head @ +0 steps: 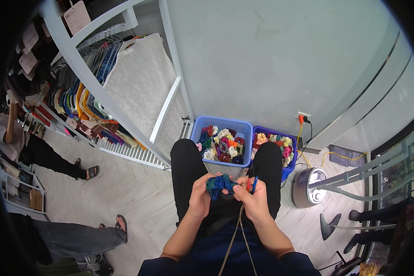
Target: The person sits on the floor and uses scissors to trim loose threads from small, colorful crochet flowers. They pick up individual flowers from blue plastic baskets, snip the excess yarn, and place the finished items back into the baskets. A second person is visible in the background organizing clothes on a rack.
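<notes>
My left hand (pixel 200 196) grips one side of a shiny blue-green fabric scrunchie (pixel 218 186) above my lap. At its other side, the thumb and fingers of my right hand (pixel 253 198) pinch the gathered cloth. A small tool with red and blue handles (pixel 255 184), which looks like thread snips, is also held in my right hand; its blades are hard to make out. Beyond my knees stands a light blue plastic basket (pixel 197 129) with many coloured scrunchies inside. Partly behind my right knee is a darker blue basket (pixel 290 169), also filled with scrunchies.
A white clothes rack (pixel 100 89) with hanging garments stands at the left. On the right are a garment steamer (pixel 305 193), a yellow cord (pixel 345 156) and a plugged wall outlet (pixel 303 115). Two people (pixel 79 234) (pixel 48 151) stand on the left.
</notes>
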